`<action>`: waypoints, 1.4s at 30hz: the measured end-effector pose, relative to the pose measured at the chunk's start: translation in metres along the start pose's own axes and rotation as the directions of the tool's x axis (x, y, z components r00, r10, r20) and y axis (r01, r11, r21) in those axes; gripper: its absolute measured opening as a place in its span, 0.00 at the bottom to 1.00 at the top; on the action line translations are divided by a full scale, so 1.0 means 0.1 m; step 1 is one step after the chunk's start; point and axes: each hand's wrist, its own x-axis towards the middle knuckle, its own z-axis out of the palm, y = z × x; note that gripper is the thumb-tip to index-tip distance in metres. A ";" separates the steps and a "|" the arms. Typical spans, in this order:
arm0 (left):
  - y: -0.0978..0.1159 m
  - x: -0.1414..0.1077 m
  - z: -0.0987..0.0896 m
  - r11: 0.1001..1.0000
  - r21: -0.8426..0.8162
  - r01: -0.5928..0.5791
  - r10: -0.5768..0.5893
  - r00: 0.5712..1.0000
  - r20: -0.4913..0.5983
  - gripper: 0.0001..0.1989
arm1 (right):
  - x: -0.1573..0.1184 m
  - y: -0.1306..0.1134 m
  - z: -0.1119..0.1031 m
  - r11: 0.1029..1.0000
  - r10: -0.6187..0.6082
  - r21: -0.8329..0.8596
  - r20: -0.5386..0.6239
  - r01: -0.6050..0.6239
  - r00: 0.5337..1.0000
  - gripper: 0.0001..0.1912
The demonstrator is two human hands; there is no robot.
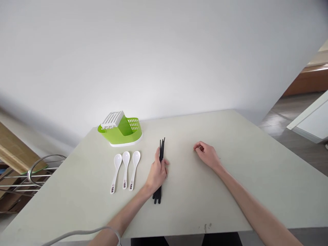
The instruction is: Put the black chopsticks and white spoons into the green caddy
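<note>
A bundle of black chopsticks point(157, 197) lies near the middle of the table, its thin tips pointing toward the wall. My left hand point(157, 172) is wrapped around the middle of the bundle, hiding part of it. My right hand point(207, 154) rests on the table to the right, fingers curled in, and no object shows in it. Left of the chopsticks, three white spoons point(133, 171) lie side by side with their bowls toward the wall. Behind them stands a green cutlery holder point(120, 135) with a white slatted top and a white base.
The pale table point(189, 201) meets a white wall point(164, 61) at its far edge. A grey cable point(77, 233) crosses my left forearm at the near edge. On the left stands a metal rack point(30, 176) with cardboard point(19, 147); a white panel point(311, 119) is at far right.
</note>
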 end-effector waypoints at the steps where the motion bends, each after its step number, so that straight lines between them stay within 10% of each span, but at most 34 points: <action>1: -0.01 0.01 0.01 0.998 0.045 -0.053 0.053 0.999 -0.009 0.34 | 0.00 0.00 0.00 1.000 0.000 0.001 0.000 0.000 1.000 0.09; 9: -0.28 0.07 0.09 0.894 0.361 -0.265 0.287 0.958 -0.007 0.38 | 0.00 0.03 0.00 1.000 0.000 -0.005 0.002 0.000 1.000 0.09; 16: -0.23 -0.03 0.06 0.910 0.304 -0.282 0.332 0.935 -0.125 0.28 | -0.01 0.04 -0.01 1.000 -0.005 -0.011 0.000 0.005 1.000 0.09; 24: -0.01 -0.23 -0.57 0.838 0.491 -0.239 0.393 0.888 -0.238 0.16 | -0.01 0.05 0.00 1.000 0.007 -0.019 -0.004 -0.007 1.000 0.10; 34: -0.45 -0.28 -1.16 0.665 0.747 0.026 0.350 0.872 -0.342 0.25 | -0.01 0.06 0.00 1.000 0.001 -0.025 -0.010 -0.002 1.000 0.09; 37: -0.38 -0.41 -1.02 0.630 0.767 -0.123 0.435 0.874 -0.216 0.23 | -0.02 0.07 0.00 1.000 -0.004 -0.022 -0.007 0.004 1.000 0.09; 42: -0.10 -0.61 -0.54 0.522 0.681 -0.513 0.457 0.843 0.284 0.33 | -0.02 0.07 0.00 1.000 -0.008 -0.018 -0.014 0.007 1.000 0.09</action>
